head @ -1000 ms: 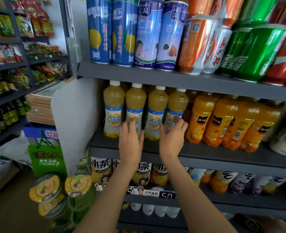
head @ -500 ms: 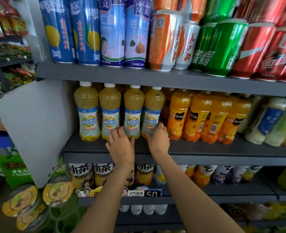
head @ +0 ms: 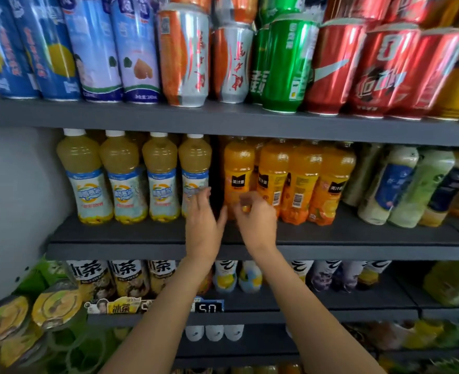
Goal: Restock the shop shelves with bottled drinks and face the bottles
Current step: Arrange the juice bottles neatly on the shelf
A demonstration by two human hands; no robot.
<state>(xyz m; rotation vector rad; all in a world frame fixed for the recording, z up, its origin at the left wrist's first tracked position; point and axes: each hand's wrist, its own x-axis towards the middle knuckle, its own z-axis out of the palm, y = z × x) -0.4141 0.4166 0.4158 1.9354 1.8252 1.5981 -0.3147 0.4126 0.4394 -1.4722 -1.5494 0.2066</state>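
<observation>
Touching orange bottle [head: 238,179]: right hand [head: 258,220] fingers [head: 246,202].

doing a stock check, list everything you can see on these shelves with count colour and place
tall cans: four, blue, top shelf left
orange-and-silver cans: two in front, top shelf middle
green cans: two, top shelf
red cans: about three, top shelf right
pale yellow juice bottles: four in front, white caps, middle shelf left
orange juice bottles: four in front, middle shelf centre
pale green bottles: several, blurred, middle shelf right
tea bottles: three, lower shelf left
price tag: one, lower shelf edge
left hand: at the yellow bottles, fingers straight
right hand: fingers curled at the leftmost orange bottle
</observation>
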